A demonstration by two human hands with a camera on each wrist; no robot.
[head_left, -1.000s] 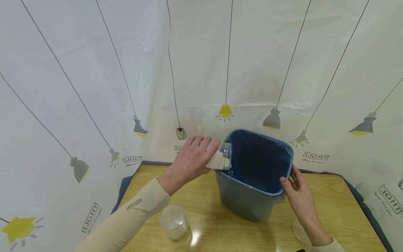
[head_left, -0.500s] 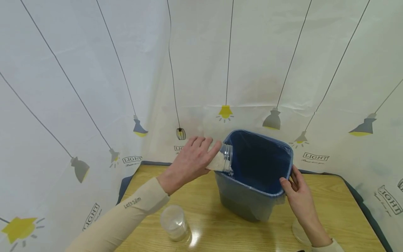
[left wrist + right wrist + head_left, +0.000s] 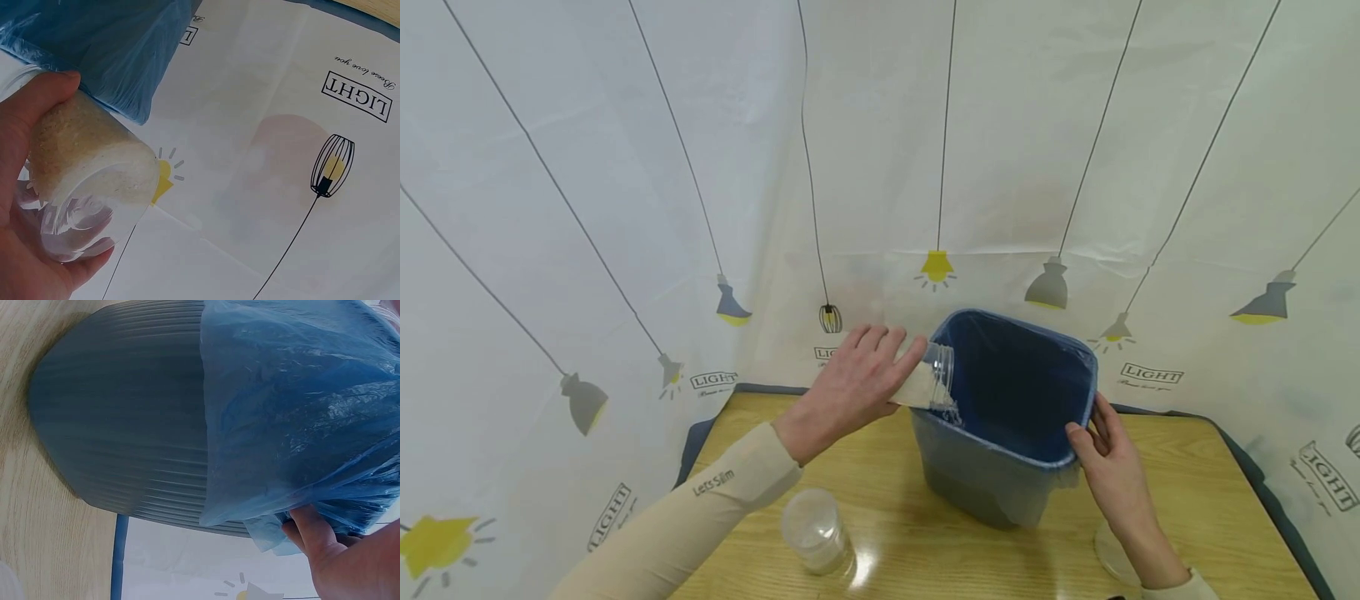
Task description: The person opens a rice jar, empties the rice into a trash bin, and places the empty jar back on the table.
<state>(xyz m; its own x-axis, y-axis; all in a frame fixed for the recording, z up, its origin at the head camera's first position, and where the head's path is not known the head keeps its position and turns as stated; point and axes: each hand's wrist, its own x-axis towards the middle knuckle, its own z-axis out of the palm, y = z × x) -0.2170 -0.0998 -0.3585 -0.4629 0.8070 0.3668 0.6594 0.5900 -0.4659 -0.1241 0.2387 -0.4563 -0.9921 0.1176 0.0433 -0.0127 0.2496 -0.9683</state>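
Observation:
My left hand (image 3: 850,387) grips a clear jar (image 3: 931,379) tipped nearly on its side at the left rim of a blue bin (image 3: 977,475). Off-white grains fill part of the jar (image 3: 94,144) in the left wrist view, and a few spill from its mouth into the bin. A thin blue plastic liner (image 3: 281,412) lines the bin and folds over its outside. At the right rim, my right hand (image 3: 1116,479) holds the edge, thumb on the near side and fingers behind. The bin's floor is too dark to make out.
A clear round container (image 3: 814,529) stands on the wooden table (image 3: 880,467) near my left forearm. Beside my right wrist lies a clear round piece (image 3: 1112,552), partly covered. White paper (image 3: 865,167) printed with hanging lamps encloses the back and sides.
More grains now fall from the jar's mouth into the bin. The jar has shifted very slightly right; the right hand and the bin stay where they were.

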